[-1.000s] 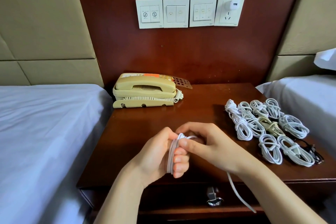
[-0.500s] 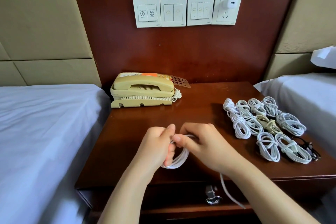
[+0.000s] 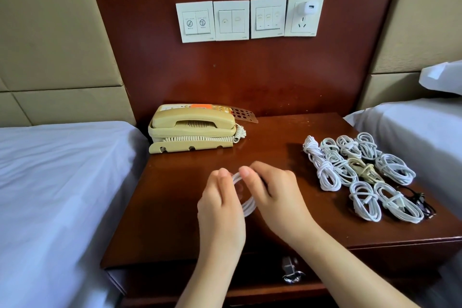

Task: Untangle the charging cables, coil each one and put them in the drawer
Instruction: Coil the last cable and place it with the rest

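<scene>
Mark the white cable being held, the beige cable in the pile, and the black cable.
white cable [image 3: 248, 207], head view, lower bend of its loops.
beige cable [image 3: 363, 170], head view, middle of its bundle.
black cable [image 3: 422, 204], head view, middle of its dark strands.

There is a single view, worn on my head and looking forward and down over the dark wooden surface [image 3: 162, 207] of a bedside cabinet. It squarely faces the wood wall panel [image 3: 250, 82], so the row of switch plates [image 3: 232, 20] sits high in the middle and the phone [image 3: 192, 130] lies at the far edge of the surface. The lens is wide: one bed [image 3: 50, 182] fills the left side and another bed [image 3: 412, 137] the right. It is close in. My left hand [image 3: 220, 207] and right hand [image 3: 277, 197], both gripping a white cable [image 3: 248, 207], sit near the centre, with my forearms entering from the bottom edge. The drawer front [image 3: 262, 280] shows at the very bottom, seen steeply from above.
</scene>
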The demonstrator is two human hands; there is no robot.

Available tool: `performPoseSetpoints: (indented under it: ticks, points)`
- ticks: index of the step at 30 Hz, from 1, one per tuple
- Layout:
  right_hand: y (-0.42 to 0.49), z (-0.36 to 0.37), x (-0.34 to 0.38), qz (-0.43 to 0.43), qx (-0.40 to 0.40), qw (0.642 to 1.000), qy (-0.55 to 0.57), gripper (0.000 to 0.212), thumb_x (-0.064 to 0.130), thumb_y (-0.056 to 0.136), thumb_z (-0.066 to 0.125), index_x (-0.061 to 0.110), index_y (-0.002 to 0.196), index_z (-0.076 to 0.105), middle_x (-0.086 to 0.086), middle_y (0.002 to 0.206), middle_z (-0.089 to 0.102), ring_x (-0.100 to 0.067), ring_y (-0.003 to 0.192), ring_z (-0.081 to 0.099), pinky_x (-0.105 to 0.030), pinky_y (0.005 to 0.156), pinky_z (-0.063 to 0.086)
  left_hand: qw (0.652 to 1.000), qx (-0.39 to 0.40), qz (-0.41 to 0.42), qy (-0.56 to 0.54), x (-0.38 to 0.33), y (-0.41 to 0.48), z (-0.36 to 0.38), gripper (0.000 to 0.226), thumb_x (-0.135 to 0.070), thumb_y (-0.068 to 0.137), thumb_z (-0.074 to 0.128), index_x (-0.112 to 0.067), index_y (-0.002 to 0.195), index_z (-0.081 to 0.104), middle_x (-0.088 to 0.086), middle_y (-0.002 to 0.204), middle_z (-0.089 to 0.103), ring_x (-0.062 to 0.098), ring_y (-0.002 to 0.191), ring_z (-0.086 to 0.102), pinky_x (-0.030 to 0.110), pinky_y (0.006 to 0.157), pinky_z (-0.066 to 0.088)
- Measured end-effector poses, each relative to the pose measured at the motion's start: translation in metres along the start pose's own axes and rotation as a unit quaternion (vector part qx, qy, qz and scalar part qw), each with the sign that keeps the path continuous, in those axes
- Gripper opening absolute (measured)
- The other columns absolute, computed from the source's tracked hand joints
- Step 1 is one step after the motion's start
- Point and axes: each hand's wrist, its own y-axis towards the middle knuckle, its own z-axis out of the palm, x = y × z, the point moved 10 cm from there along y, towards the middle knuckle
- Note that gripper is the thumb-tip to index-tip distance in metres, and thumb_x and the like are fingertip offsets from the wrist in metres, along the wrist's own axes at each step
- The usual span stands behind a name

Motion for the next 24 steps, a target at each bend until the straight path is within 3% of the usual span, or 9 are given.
performPoseSetpoints:
  ticks: [2, 3, 5, 6, 9, 14, 18, 20, 24]
  points:
    - [0.0, -0.006, -0.003, 0.013, -0.035, 0.999, 0.021, 0.034, 0.04, 0.092, 0.045, 0.021, 0.063, 0.05, 0.009, 0.049, 0.042, -0.009, 0.048, 0.039, -0.016, 0.048, 0.026, 0.999, 0.021, -0.024, -0.001, 0.005, 0.0, 0.005, 0.033, -0.048, 0.093, 0.024, -0.041, 0.074, 0.05, -0.015, 0.08, 0.057, 0.014, 0.081, 0.065, 0.04, 0.078, 0.052]
    - [0.0, -0.009, -0.003, 0.019, -0.049, 0.998, 0.03, 0.035, 0.039, 0.092, 0.046, 0.021, 0.063, 0.05, 0.009, 0.05, 0.042, -0.009, 0.048, 0.038, -0.016, 0.047, 0.026, 0.999, 0.025, -0.026, 0.009, 0.006, -0.001, 0.006, 0.034, -0.052, 0.09, 0.023, -0.041, 0.073, 0.051, -0.011, 0.078, 0.06, 0.014, 0.073, 0.067, 0.038, 0.072, 0.055]
    - [-0.002, -0.01, 0.0, 0.025, -0.066, 0.997, 0.04, 0.037, 0.041, 0.094, 0.047, 0.025, 0.06, 0.045, 0.01, 0.05, 0.042, -0.009, 0.048, 0.037, -0.015, 0.047, 0.026, 0.999, 0.006, -0.003, 0.039, 0.0, 0.0, 0.001, 0.039, -0.048, 0.092, 0.024, -0.034, 0.069, 0.051, -0.006, 0.065, 0.059, 0.0, 0.054, 0.061, 0.013, 0.056, 0.047]
    - [-0.003, -0.009, 0.001, 0.029, -0.068, 0.996, 0.044, 0.037, 0.041, 0.093, 0.047, 0.028, 0.059, 0.043, 0.011, 0.05, 0.042, -0.009, 0.047, 0.036, -0.015, 0.047, 0.026, 0.998, -0.015, 0.018, 0.053, -0.007, 0.001, -0.004, 0.041, -0.041, 0.096, 0.026, -0.031, 0.065, 0.05, -0.007, 0.059, 0.055, -0.007, 0.052, 0.057, 0.007, 0.051, 0.04]
    - [-0.007, -0.003, 0.007, 0.033, -0.065, 0.997, 0.035, 0.039, 0.035, 0.093, 0.053, 0.03, 0.057, 0.039, 0.011, 0.049, 0.042, -0.01, 0.047, 0.035, -0.016, 0.047, 0.025, 0.992, -0.069, 0.074, 0.082, -0.017, 0.003, -0.017, 0.045, -0.028, 0.1, 0.032, -0.015, 0.061, 0.051, -0.013, 0.054, 0.047, -0.019, 0.056, 0.05, 0.001, 0.053, 0.036]
    - [-0.009, -0.009, 0.01, 0.026, -0.121, 0.992, 0.036, 0.041, 0.037, 0.091, 0.052, 0.029, 0.055, 0.035, 0.008, 0.048, 0.036, -0.009, 0.047, 0.03, -0.016, 0.047, 0.023, 0.981, -0.07, 0.153, 0.094, -0.03, -0.001, -0.018, 0.032, -0.021, 0.099, 0.035, -0.017, 0.078, 0.059, -0.02, 0.063, 0.052, -0.023, 0.066, 0.051, -0.003, 0.058, 0.033]
    - [-0.011, -0.01, 0.006, 0.025, -0.132, 0.99, 0.047, 0.04, 0.036, 0.09, 0.052, 0.013, 0.057, 0.048, 0.003, 0.048, 0.037, -0.009, 0.046, 0.032, -0.015, 0.046, 0.023, 0.978, -0.057, 0.175, 0.102, -0.035, -0.006, -0.013, 0.031, -0.025, 0.097, 0.034, -0.017, 0.078, 0.057, -0.024, 0.064, 0.047, -0.026, 0.065, 0.049, -0.004, 0.058, 0.034]
    - [-0.009, -0.009, 0.006, 0.026, -0.117, 0.991, 0.054, 0.041, 0.036, 0.09, 0.051, 0.012, 0.057, 0.046, 0.006, 0.048, 0.036, -0.008, 0.047, 0.031, -0.015, 0.046, 0.023, 0.976, -0.055, 0.179, 0.113, -0.036, -0.004, -0.012, 0.039, -0.03, 0.095, 0.03, -0.014, 0.074, 0.058, -0.021, 0.061, 0.046, -0.025, 0.064, 0.049, -0.004, 0.058, 0.034]
    - [-0.003, -0.007, 0.01, 0.008, -0.056, 0.991, 0.125, 0.045, 0.043, 0.094, 0.042, 0.021, 0.056, 0.038, 0.007, 0.052, 0.036, -0.004, 0.051, 0.029, -0.021, 0.048, 0.024, 0.971, -0.049, 0.181, 0.146, -0.037, 0.003, -0.017, 0.044, -0.032, 0.096, 0.028, -0.023, 0.055, 0.042, -0.014, 0.051, 0.043, -0.015, 0.06, 0.051, 0.003, 0.054, 0.035]
